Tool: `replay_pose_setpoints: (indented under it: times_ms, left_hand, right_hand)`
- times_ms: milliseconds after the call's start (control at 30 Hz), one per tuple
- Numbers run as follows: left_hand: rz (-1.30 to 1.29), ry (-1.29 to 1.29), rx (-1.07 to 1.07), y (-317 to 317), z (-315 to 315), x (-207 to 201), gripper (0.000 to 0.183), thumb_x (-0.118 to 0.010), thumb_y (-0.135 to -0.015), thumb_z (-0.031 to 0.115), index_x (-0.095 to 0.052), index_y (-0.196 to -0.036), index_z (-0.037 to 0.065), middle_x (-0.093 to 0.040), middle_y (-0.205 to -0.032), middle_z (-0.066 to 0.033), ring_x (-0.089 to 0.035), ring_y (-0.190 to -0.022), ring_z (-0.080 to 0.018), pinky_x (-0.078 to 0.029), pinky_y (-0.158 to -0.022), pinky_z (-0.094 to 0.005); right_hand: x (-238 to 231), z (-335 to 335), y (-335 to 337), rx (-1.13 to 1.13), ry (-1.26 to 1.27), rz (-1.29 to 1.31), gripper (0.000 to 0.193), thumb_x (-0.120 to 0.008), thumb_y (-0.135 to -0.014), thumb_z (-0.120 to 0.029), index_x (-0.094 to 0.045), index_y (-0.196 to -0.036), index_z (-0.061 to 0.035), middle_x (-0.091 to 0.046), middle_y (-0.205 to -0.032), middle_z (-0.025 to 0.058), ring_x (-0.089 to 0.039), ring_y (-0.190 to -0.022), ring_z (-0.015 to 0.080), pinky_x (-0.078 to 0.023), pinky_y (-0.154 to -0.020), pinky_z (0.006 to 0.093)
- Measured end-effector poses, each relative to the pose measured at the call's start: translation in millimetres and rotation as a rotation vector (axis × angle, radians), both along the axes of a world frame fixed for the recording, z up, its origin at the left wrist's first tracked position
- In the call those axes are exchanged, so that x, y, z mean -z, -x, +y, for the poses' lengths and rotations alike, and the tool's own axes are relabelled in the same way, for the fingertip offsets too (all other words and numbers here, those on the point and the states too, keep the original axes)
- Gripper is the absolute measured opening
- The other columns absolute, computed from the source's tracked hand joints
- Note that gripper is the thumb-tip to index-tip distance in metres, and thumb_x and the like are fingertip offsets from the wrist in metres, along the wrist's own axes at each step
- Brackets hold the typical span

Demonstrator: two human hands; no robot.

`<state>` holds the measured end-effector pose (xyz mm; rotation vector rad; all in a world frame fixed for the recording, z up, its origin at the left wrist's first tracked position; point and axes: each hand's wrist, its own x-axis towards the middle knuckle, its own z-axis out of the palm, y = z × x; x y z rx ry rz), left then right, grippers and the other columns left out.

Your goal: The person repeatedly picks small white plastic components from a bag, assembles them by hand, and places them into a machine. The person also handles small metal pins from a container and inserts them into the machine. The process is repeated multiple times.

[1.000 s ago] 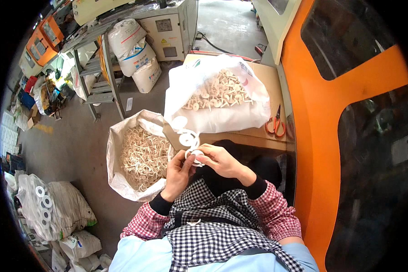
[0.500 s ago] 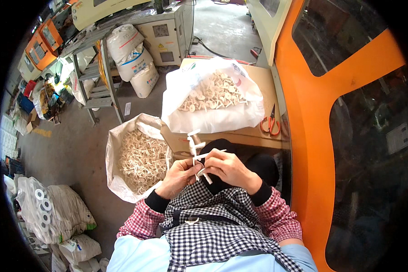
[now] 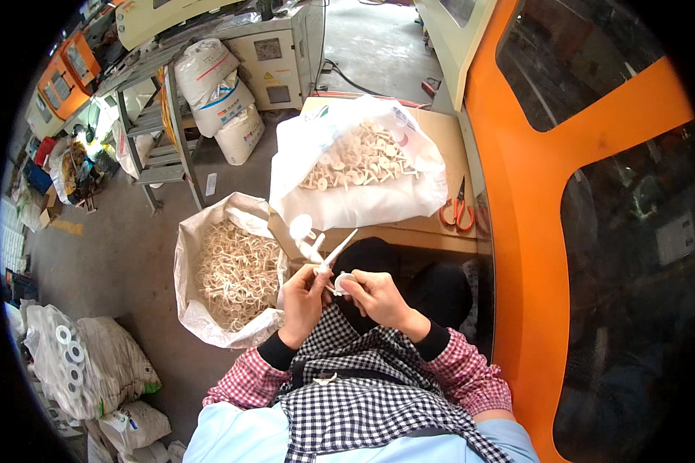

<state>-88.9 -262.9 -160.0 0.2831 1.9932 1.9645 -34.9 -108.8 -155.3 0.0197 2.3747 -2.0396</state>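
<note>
Over my lap, my left hand pinches the stem of a branched white plastic moulding between thumb and fingers. A round disc and long tapered pegs stick up from it. Close beside, my right hand is closed on a white plastic disc part at the lower end of the moulding. Whether that part is still joined to it, I cannot tell. In front of me a white sack lies open, with many white disc-headed pegs in it. Left of my hands, another sack is full of thin curly white plastic scraps.
Red-handled snips lie on the cardboard right of the peg sack. An orange machine stands close on my right. At the left are a step ladder, stacked full bags and a bag of white rings.
The moulding has turned, so its disc now faces up at the upper left and a peg points up right. My right hand has moved slightly down, onto the lower disc part.
</note>
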Motion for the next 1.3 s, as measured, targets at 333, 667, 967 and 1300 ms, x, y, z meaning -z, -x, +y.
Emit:
replay_pose_setpoints:
  times_ms: [333,667,967,1300]
  left_hand:
    - [0.845,0.408,-0.229,44,1,2,0.013,-0.053,-0.078,-0.006,-0.055,-0.09,0.0,-0.053,-0.077,-0.0155,-0.055,-0.068,-0.0326,-0.044,-0.057,-0.0363]
    - [0.279,0.208,-0.072,39,1,1,0.011,-0.055,-0.089,0.008,-0.06,-0.089,-0.002,-0.053,-0.06,0.0005,-0.047,-0.047,-0.0034,-0.036,-0.041,-0.02]
    - [0.52,0.295,0.126,30,-2,-9,0.01,-0.057,-0.083,0.004,-0.062,-0.09,-0.001,-0.061,-0.07,-0.0127,-0.058,-0.059,-0.0197,-0.045,-0.057,-0.0289]
    - [0.758,0.339,-0.167,-2,-2,-2,0.031,-0.066,-0.08,0.011,-0.053,-0.104,-0.002,-0.056,-0.087,-0.014,-0.057,-0.073,-0.0263,-0.046,-0.066,-0.0334]
  right_hand:
    - [3,5,112,0.078,0.175,-0.301,0.028,-0.053,-0.085,-0.019,-0.06,-0.069,0.0027,-0.046,-0.051,-0.0008,-0.04,-0.041,0.0076,-0.029,-0.038,0.024]
    - [28,101,203,0.412,-0.269,-0.153,0.059,-0.034,-0.095,-0.045,-0.063,-0.073,0.0021,-0.06,-0.056,0.0116,-0.059,-0.054,0.0184,-0.048,-0.058,0.033]
    - [-40,44,82,-0.242,0.031,0.122,0.027,-0.048,-0.093,-0.021,-0.06,-0.1,0.0017,-0.061,-0.091,0.0052,-0.057,-0.074,0.0141,-0.046,-0.069,0.0243]
    - [-26,14,34,0.265,-0.233,0.359,0.015,-0.06,-0.083,-0.011,-0.059,-0.09,0.0027,-0.059,-0.083,0.0137,-0.058,-0.069,0.0245,-0.047,-0.062,0.0301]
